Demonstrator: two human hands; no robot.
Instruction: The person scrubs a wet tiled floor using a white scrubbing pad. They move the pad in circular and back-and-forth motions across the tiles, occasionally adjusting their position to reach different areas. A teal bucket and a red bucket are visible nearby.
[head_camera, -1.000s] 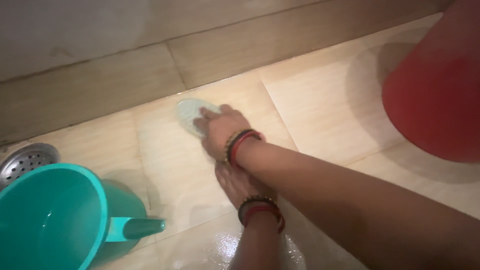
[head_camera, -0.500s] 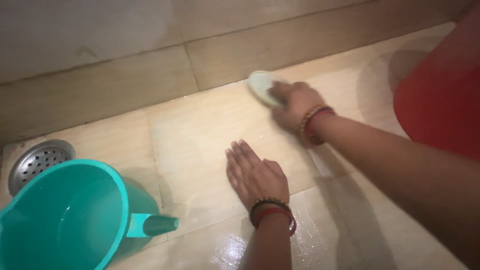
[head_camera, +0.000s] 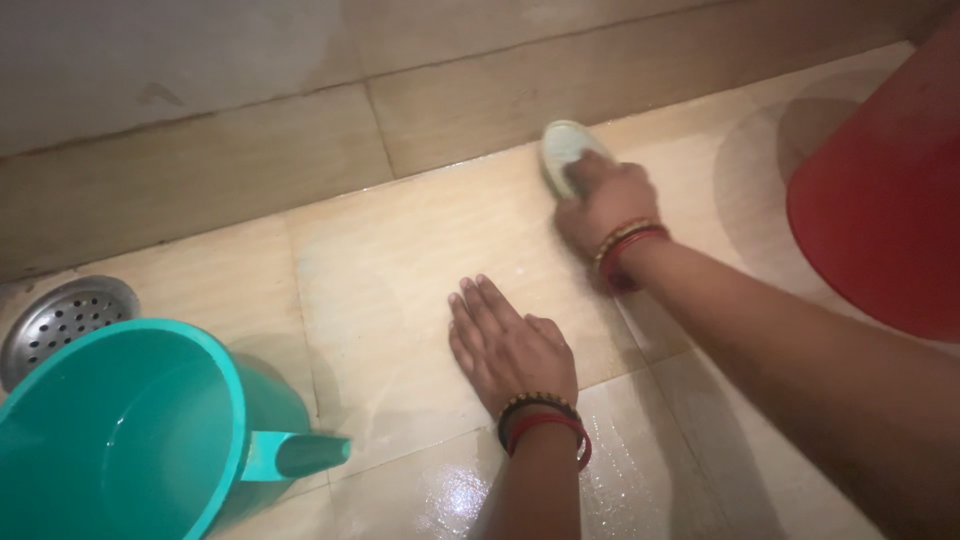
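Note:
My right hand grips a pale oval scrub brush and presses it on the beige floor tiles close to the base of the wall. My left hand lies flat on the wet floor with fingers together, palm down, holding nothing. Both wrists wear beaded and red bracelets. Most of the brush is hidden under my right fingers.
A teal plastic jug with a handle and some water inside stands at the lower left. Behind it sits a round metal floor drain. A red bucket stands at the right. The tiled wall base runs along the top.
My right hand swept the brush from the middle of the floor to the right along the wall. My left hand, earlier under the right arm, now lies uncovered and has not moved.

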